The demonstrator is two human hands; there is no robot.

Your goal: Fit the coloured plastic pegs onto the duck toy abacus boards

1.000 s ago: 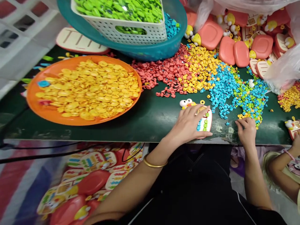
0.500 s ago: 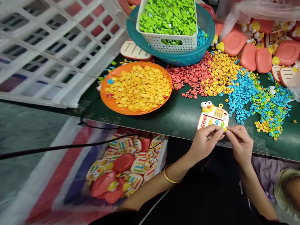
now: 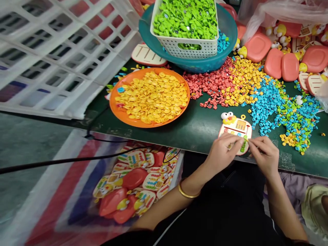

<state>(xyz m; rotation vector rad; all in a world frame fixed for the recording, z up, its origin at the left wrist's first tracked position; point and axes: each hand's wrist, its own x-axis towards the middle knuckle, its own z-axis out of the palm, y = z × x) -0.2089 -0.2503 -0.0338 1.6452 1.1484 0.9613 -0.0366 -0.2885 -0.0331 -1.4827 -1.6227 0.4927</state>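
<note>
A small duck-shaped toy calculator [image 3: 237,128] lies face up near the front edge of the green table [image 3: 194,131]. My left hand [image 3: 221,152] rests on its lower left part, fingers curled over the coloured keys. My right hand [image 3: 263,153] is pinched at the toy's lower right corner, fingertips meeting those of the left hand; what it pinches is too small to make out. Piles of small plastic keys lie just behind: red [image 3: 208,83], yellow [image 3: 243,80], blue [image 3: 266,99].
An orange dish [image 3: 115,109] holds yellow discs at the left. A teal bowl [image 3: 202,63] carries a white basket [image 3: 194,48] of green pieces. Pink toy backs [image 3: 282,63] sit far right. A white crate [image 3: 51,58] stands left. A bag of finished toys [image 3: 133,186] lies below.
The view swung left, then steadied. My left hand slid from covering the toy to its lower edge. My right hand came from the key pile to the toy's corner.
</note>
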